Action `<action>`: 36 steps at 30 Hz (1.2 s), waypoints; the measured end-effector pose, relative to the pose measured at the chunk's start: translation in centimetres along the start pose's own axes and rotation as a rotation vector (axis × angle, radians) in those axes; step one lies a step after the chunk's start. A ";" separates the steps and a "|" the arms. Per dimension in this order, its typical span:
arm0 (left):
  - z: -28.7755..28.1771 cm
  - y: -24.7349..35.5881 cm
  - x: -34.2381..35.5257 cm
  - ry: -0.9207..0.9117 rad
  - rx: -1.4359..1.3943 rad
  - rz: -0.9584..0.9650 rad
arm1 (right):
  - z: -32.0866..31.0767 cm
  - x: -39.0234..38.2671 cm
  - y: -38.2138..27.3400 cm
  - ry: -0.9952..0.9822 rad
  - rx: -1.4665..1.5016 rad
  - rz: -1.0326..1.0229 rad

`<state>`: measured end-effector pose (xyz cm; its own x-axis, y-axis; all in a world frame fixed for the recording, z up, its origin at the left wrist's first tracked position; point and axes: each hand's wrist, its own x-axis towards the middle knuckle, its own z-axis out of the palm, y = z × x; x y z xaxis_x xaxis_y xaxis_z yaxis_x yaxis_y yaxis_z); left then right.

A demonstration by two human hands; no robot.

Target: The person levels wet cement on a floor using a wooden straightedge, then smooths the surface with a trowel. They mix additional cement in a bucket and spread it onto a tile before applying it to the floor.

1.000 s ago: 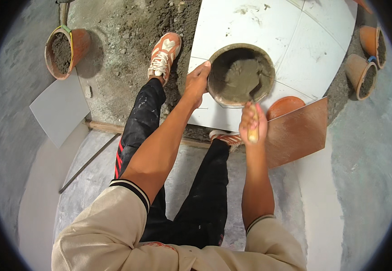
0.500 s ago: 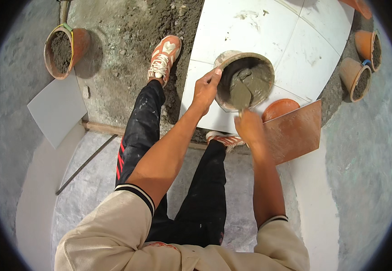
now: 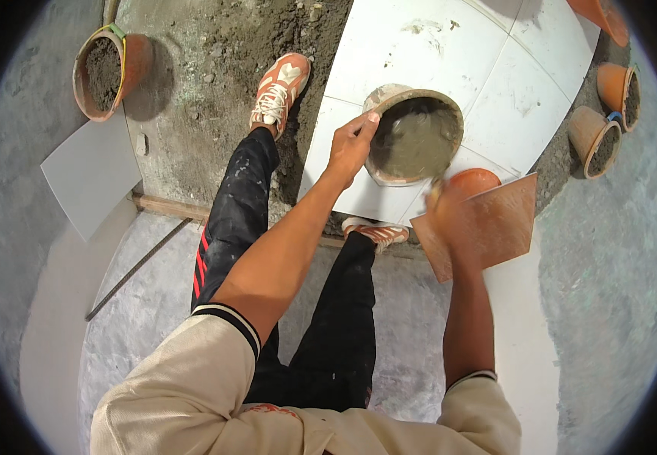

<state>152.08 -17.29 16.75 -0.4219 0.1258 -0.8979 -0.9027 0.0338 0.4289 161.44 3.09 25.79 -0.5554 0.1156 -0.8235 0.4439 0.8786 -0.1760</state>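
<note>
A bucket (image 3: 384,93) of wet grey mortar (image 3: 412,148) stands tilted toward me on white floor tiles. My left hand (image 3: 351,148) grips its left rim, with the thumb over the edge. Just outside the bucket's near right edge, my right hand (image 3: 453,216) is closed around the handle of a trowel (image 3: 437,189). Motion smears that hand, and the trowel's blade cannot be made out clearly against the mortar. Below and behind the right hand leans a reddish-brown tile (image 3: 503,224), partly covering an orange round container (image 3: 474,180).
Buckets of dry mix stand at the left (image 3: 135,68) and right (image 3: 590,136). A loose grey tile (image 3: 90,178) leans at the left wall. A thin dark rod (image 3: 139,269) lies on the lower floor. My feet straddle the raised edge beside the white tiles (image 3: 525,98).
My right hand has swung right and slightly down, away from the bucket's near rim. The trowel blade, distinct in the mortar before, is now blurred. My left hand keeps its grip on the rim.
</note>
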 end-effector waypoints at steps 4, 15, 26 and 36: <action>1.0 -0.6 0.4 -0.048 -0.011 0.015 | 0.3 4.4 1.5 -0.139 -0.021 0.130; 0.5 0.4 0.8 -0.025 0.064 0.061 | -4.1 4.5 1.3 0.098 -0.435 -0.075; -2.4 -0.3 3.4 -0.026 0.023 -0.101 | -0.9 8.0 0.8 -0.549 0.259 0.151; -3.3 -1.0 3.2 0.013 -0.008 -0.141 | 6.5 6.4 -1.8 -0.465 1.773 0.363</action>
<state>151.34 -20.20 13.11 -0.2918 0.1077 -0.9504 -0.9538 0.0420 0.2975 161.65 -0.74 17.36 -0.2017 -0.2255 -0.9531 0.7718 -0.6357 -0.0130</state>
